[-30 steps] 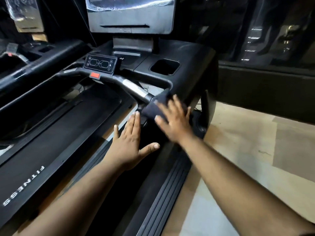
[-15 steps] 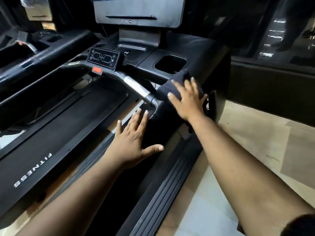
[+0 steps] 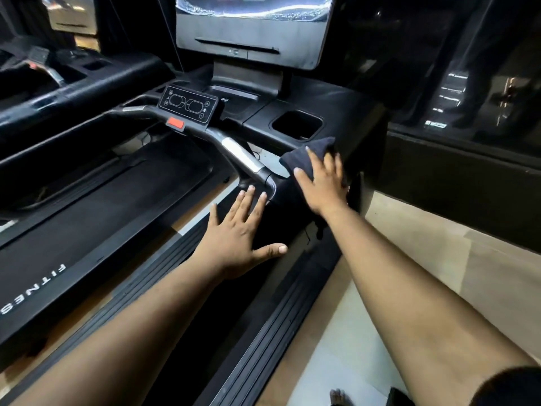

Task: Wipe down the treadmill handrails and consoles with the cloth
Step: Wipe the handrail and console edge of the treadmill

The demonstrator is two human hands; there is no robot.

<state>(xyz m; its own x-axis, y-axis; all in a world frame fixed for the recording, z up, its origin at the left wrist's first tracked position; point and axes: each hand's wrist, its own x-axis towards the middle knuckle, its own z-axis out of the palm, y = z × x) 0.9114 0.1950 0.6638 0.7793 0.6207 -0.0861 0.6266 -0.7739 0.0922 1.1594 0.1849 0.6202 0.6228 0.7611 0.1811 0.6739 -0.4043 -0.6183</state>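
A dark cloth [image 3: 304, 155] lies on the black right handrail [image 3: 295, 206] of the treadmill, just below the console deck [image 3: 345, 112]. My right hand [image 3: 322, 183] presses flat on the cloth with straight fingers. My left hand [image 3: 240, 232] rests open on the inner side of the same rail, fingers spread, fingertips near the end of the curved grip bar [image 3: 240, 155] with its silver sensor. The small control pad [image 3: 188, 108] and the screen [image 3: 251, 27] stand further back.
A cup holder [image 3: 297, 124] opens in the deck right behind the cloth. The running belt [image 3: 87, 218] lies to the left, ribbed side rails [image 3: 263, 341] below my arms. A second treadmill [image 3: 58, 83] stands far left. A dark low wall [image 3: 456, 183] borders the tiled floor [image 3: 424, 259] on the right.
My right hand slid the cloth up the handrail toward the console deck and has since stayed near its top. My left hand has kept its place on the rail.
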